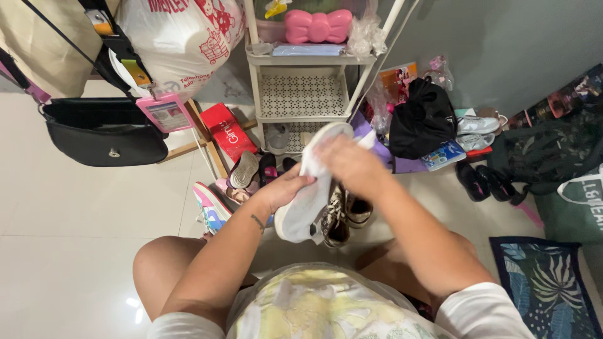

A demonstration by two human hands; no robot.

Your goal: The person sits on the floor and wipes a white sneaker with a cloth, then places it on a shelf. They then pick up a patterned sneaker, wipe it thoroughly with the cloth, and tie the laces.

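Far left of my fingers: black leather bag (103, 132) hanging, smooth flap, metal clasp. Beside it a pink card holder (166, 113), rectangular, dangling under a white plastic sack (179, 37) with red print, top cut off. Red flat box (229, 132) leaning on the floor just past my left fingers.

My left hand (282, 188) wraps the white shoe (308, 194) from below, fingers closed on its side. The shoe is held upright between both hands, sole pale and smooth. My right hand (352, 163) covers its upper end, fingers closed there; toe hidden.

Below: brown laced shoes (342, 216), partly hidden. Beyond: white perforated rack (301, 94), pink bow-shaped case (317, 26). Right: black soft bag (422, 119), leaf-print mat (546, 282), cut off.
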